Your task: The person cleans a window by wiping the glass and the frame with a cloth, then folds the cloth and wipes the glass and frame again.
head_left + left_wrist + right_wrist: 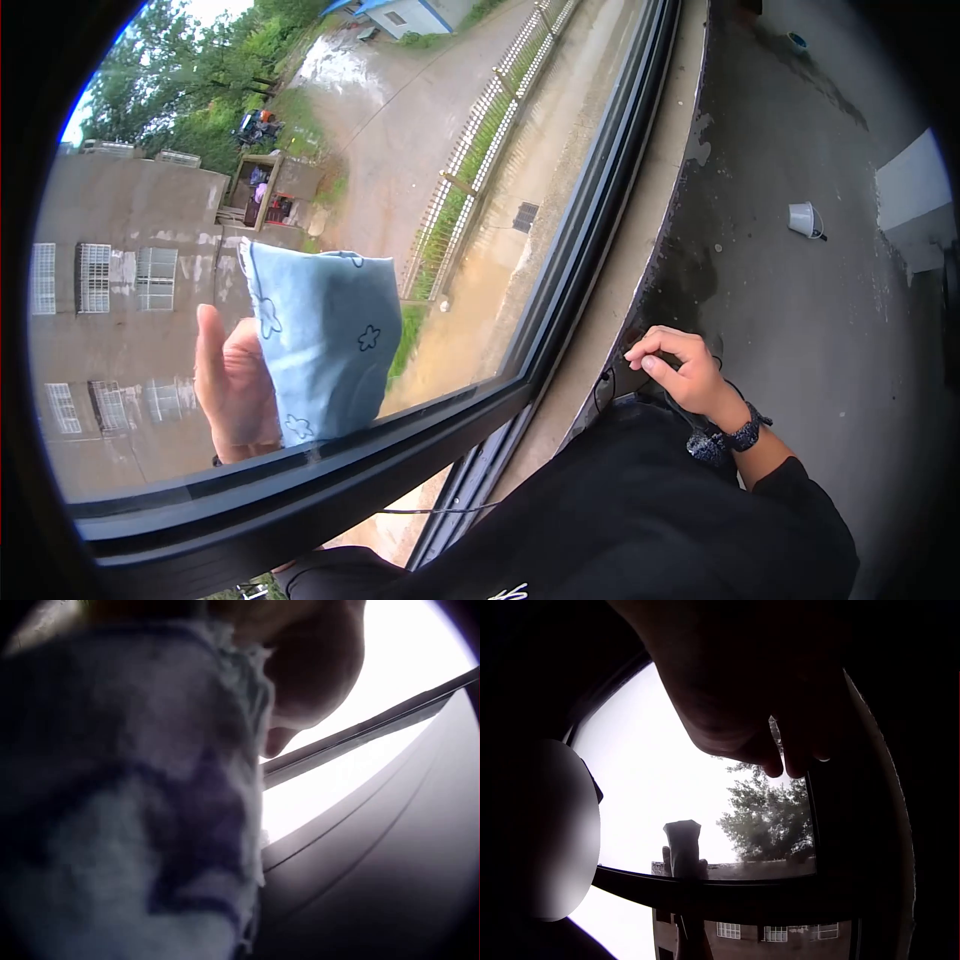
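Note:
Behind the glass pane, my left hand [240,385] presses a light blue cloth [325,340] with dark flower outlines against the window. Its thumb points up, straight and apart from the cloth, while the other fingers are largely hidden behind the fabric. Close up in the left wrist view, the cloth [127,825] fills the left side, with part of the hand [315,667] above its frayed edge. My right hand [685,370] hangs over the inner side of the sill, its fingers loosely bent and holding nothing. The right wrist view shows it dark against the bright window.
The black window frame [400,430] runs between my body and the cloth. A long sill [645,230] borders the grey floor [760,280], where a white bucket [802,219] stands. A thin cable [440,511] crosses the window track. Outside are a building [120,215] and a road.

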Demonstrator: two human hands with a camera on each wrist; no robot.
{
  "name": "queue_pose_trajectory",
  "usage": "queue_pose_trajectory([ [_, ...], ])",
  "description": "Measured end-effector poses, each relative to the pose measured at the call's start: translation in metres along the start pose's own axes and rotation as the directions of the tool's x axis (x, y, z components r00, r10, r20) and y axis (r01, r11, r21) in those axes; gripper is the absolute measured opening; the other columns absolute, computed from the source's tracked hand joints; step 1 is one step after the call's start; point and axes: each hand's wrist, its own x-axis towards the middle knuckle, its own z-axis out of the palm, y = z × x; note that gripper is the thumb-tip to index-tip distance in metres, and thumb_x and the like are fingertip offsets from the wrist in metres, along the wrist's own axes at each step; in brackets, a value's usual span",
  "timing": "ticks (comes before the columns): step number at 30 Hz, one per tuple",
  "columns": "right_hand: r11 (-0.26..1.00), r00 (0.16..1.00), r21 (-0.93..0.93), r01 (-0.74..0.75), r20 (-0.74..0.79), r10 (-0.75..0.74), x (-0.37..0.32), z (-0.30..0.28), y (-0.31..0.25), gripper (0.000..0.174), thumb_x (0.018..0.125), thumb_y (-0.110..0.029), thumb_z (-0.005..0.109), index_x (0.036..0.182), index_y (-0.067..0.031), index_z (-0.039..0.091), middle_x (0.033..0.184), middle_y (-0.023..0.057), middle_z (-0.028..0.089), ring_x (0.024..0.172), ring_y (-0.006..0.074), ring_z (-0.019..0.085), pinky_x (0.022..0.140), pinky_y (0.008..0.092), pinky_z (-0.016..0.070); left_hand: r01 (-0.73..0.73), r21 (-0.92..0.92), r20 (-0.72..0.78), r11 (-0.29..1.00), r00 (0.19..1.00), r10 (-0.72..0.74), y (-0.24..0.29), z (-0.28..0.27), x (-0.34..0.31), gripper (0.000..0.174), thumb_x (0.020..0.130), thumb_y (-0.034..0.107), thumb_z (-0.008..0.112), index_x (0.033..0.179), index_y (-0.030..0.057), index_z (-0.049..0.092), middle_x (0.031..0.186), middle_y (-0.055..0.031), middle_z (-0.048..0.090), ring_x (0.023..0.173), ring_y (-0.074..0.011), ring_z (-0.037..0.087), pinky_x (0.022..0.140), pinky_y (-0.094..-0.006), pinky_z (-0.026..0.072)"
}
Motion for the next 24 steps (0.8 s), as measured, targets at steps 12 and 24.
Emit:
queue_pose_trajectory([
  [12, 0.986, 0.994, -0.131, 0.103, 0.06, -0.095, 0.004, 0.002, -0.017, 0.012, 0.083, -0.002, 0.055, 0.09, -0.0008, 0.065, 0.081, 0.0089, 0.063, 0.071, 0.0169, 0.061, 0.064, 0.0269, 0.0479, -0.522, 0.161, 0.115, 0.838, 0.853, 0.509, 0.13, 0.055, -0.055, 0.064, 0.097, 0.052, 0.032, 0.119, -0.0037, 0.053, 0.108, -0.0186, 0.063, 0.091, -0.0272, 0.064, 0.082, -0.0383, 0.0525],
  [24, 0.968, 0.887, 0.104, 0.23, 0.386, -0.253, 0.03, -0.023, -0.06, 0.019, 0.086, -0.01, 0.056, 0.098, -0.0004, 0.067, 0.097, 0.0116, 0.065, 0.093, 0.0194, 0.06, 0.082, 0.0311, 0.0464, -0.287, 0.22, 0.214, 0.933, 0.947, 0.24, 0.114, 0.002, 0.011, 0.073, 0.096, 0.055, 0.028, 0.121, -0.0094, 0.051, 0.113, -0.0201, 0.062, 0.1, -0.0274, 0.062, 0.09, -0.0346, 0.0471],
])
